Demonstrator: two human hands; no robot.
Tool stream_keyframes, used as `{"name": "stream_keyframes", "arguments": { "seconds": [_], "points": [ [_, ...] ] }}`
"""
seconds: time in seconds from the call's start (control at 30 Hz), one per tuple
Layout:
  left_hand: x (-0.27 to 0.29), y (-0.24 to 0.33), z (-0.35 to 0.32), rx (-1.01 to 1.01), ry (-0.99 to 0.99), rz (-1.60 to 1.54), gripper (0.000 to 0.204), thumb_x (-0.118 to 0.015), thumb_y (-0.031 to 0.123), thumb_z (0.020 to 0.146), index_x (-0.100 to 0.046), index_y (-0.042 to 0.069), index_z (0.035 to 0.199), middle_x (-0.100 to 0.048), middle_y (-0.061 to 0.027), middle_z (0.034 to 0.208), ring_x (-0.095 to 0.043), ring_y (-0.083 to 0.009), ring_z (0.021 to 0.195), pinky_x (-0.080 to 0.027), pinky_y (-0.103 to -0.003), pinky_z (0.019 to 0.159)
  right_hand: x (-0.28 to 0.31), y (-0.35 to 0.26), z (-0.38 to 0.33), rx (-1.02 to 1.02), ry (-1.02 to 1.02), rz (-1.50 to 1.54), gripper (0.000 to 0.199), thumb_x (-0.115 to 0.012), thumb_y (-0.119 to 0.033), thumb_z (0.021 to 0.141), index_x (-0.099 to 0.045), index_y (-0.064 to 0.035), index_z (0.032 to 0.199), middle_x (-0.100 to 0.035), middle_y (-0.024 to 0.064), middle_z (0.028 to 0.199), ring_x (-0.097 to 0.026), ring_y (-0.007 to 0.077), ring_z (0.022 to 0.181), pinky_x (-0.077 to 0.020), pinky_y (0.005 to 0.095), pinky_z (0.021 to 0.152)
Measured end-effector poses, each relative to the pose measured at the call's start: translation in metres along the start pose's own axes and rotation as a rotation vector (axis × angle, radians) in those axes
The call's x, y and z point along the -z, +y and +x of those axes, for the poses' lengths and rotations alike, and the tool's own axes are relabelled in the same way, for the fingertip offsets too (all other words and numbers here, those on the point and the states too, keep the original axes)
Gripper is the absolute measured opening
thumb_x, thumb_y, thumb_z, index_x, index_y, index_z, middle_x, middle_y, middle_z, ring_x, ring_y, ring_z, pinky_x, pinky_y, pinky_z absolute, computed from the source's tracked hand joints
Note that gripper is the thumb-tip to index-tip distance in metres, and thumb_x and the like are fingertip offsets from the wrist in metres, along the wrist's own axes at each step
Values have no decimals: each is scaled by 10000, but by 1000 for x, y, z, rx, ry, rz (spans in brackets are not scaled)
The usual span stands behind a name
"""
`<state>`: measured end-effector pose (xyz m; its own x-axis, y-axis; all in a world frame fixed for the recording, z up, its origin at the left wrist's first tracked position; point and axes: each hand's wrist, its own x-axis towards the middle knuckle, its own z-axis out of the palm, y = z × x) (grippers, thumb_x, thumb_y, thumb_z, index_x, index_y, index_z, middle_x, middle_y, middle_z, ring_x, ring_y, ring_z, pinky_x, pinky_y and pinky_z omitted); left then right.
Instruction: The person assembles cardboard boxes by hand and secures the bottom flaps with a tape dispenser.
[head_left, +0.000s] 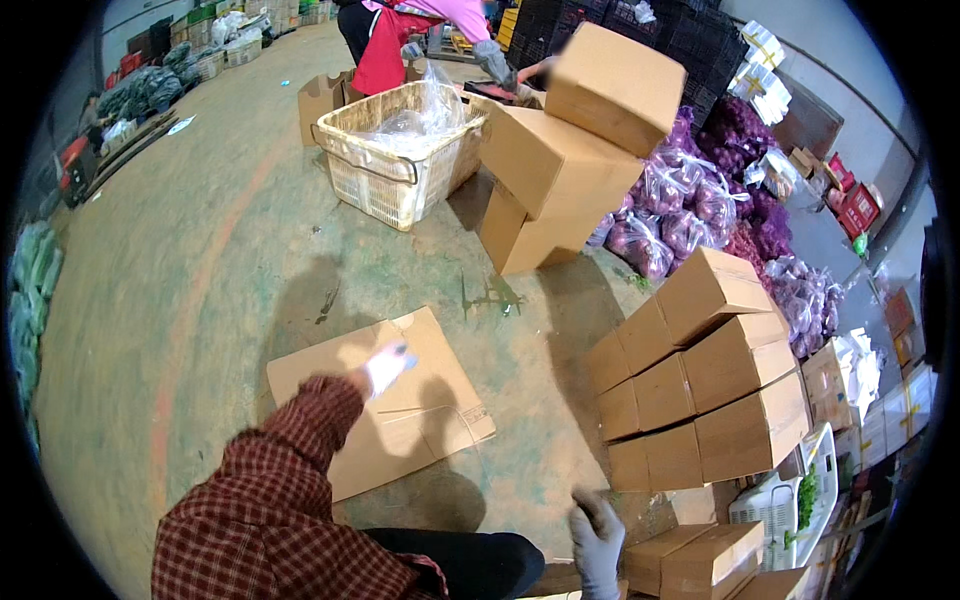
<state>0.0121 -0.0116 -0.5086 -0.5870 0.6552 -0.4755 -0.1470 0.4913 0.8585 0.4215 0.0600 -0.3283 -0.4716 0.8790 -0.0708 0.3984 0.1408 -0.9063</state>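
Left hand's fingers blurred; spread and grip cannot be told. Right hand's fingers loosely curled, nothing seen in them. Flat cardboard sheet lies on floor beneath left hand; stacked cartons stand to the right.

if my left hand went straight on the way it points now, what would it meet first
Probably the flat cardboard sheet beneath the left hand, as the arm seems to reach down toward it; whether they already touch is unclear.
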Motion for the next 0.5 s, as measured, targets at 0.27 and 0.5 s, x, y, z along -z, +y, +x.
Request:
{"name": "stream_keyframes", "arguments": {
  "seconds": [0.27, 0.5],
  "points": [
    [60, -227, -79, 781, 289, 509, 640, -687, 320, 769, -487, -31, 1265, -534, -211, 1262, -514, -329, 1173, -434, -385, 956, 60, 140, -92, 24, -177, -590, 287, -530, 8, 840, -569, 66, 1118, -597, 188, 1084, -637, 256, 935, -545, 332, 802],
    [83, -326, -113, 904, 511, 368, 661, -717, 372, 714, -516, -16, 1211, -566, -211, 1215, -542, -326, 1136, -445, -379, 943, 53, 188, -95, -424, -243, -19, 484, -623, 16, 726, -508, 70, 1193, -567, 226, 1139, -608, 321, 1029, -537, 351, 846]
  ]
}}
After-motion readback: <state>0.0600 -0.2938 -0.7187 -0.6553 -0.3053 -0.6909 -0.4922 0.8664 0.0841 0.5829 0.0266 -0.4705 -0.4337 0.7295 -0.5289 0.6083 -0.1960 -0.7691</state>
